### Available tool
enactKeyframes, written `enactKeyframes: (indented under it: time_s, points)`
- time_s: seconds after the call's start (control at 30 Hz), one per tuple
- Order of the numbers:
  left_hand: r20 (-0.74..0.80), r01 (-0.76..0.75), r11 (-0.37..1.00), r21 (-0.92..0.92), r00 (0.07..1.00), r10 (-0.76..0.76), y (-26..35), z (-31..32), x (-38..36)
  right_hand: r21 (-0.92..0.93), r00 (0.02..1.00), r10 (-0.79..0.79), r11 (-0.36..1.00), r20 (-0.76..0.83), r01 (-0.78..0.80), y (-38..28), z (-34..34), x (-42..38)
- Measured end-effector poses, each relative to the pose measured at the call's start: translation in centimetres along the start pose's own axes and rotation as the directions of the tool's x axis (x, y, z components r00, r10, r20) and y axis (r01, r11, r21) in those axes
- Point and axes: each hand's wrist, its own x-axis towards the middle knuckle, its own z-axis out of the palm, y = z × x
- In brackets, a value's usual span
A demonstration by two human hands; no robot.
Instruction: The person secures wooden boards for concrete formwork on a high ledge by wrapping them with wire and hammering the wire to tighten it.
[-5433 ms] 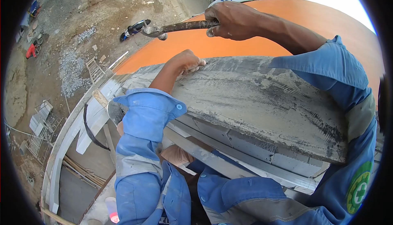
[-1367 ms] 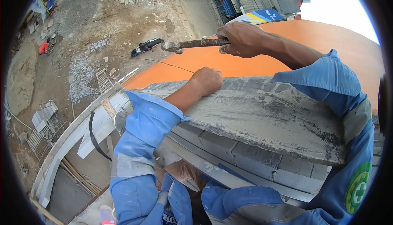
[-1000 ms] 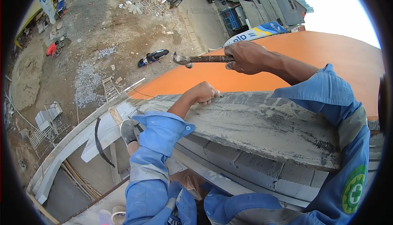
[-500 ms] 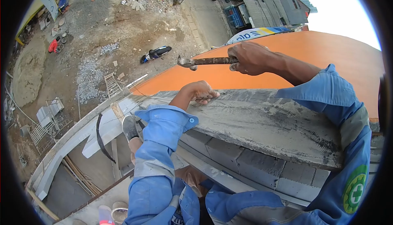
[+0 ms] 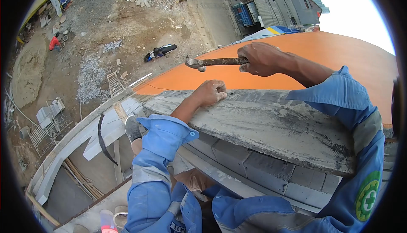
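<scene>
My right hand (image 5: 263, 59) is closed around the handle of a hammer (image 5: 216, 62), whose head points left, above the edge of the orange wall (image 5: 339, 59). Just below it, my left hand (image 5: 210, 93) rests on the far edge of the grey concrete ledge (image 5: 271, 127) with its fingers curled together. Whatever those fingers pinch, if anything, is too small to make out. A thin dark wire (image 5: 163, 89) runs toward the left hand from the left.
Grey blocks (image 5: 267, 172) line the near side beneath the ledge. A black strip (image 5: 101, 141) hangs over a white beam at the left. Far below are a motorcycle (image 5: 160, 52), a person in red (image 5: 54, 43), rubble and parked vehicles.
My left hand has turned, its back now facing up and its fingers more curled, at nearly the same spot. The hammer has shifted very slightly right.
</scene>
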Motion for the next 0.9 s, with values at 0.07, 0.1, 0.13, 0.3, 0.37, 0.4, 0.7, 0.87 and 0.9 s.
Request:
enactKeyframes:
  time_s: [0.07, 0.1, 0.13, 0.3, 0.37, 0.4, 0.7, 0.87, 0.9]
  points:
    - [0.093, 0.135, 0.967, -0.215, 0.989, -0.117, -0.4, -0.2, 0.6, -0.003, 1.0, 0.019, 1.0, 0.007, -0.019, 0.1, 0.0, -0.1]
    - [0.185, 0.384, 0.844, -0.374, 0.923, -0.338, -0.1, -0.6, 0.8, 0.0, 1.0, 0.022, 1.0, 0.006, -0.022, 0.1, 0.0, -0.1]
    - [0.311, 0.599, 0.634, -0.489, 0.799, -0.515, 0.3, -0.9, 1.0, -0.006, 1.0, 0.021, 1.0, 0.007, -0.021, 0.1, 0.1, -0.1]
    - [0.412, 0.642, 0.709, -0.291, 0.753, -0.513, 0.7, -1.4, 2.3, -0.009, 1.0, -0.014, 1.0, 0.006, 0.014, 0.3, 0.6, 0.1]
    - [0.496, 0.691, 0.657, -0.3, 0.702, -0.511, 0.1, -1.8, 2.8, -0.045, 1.0, -0.008, 0.999, -0.011, 0.007, 0.3, 0.6, 0.2]
    - [0.508, 0.689, 0.672, -0.27, 0.695, -0.509, 0.1, -2.0, 3.0, -0.048, 1.0, -0.008, 0.999, -0.012, 0.007, 0.3, 0.7, 0.2]
    - [0.544, 0.508, 0.862, 0.004, 0.722, -0.428, 0.6, -3.3, 4.3, -0.025, 1.0, 0.002, 1.0, -0.018, -0.002, 0.7, 0.8, 0.0]
    - [0.408, 0.404, 0.91, -0.095, 0.85, -0.335, -0.7, -1.6, 3.4, -0.038, 1.0, 0.027, 0.999, -0.014, -0.028, 1.6, 1.6, 0.2]
    - [0.353, 0.324, 0.946, -0.02, 0.887, -0.297, 0.0, -1.6, 3.3, -0.102, 0.995, -0.055, 0.994, -0.085, 0.046, 1.6, 1.7, 0.2]
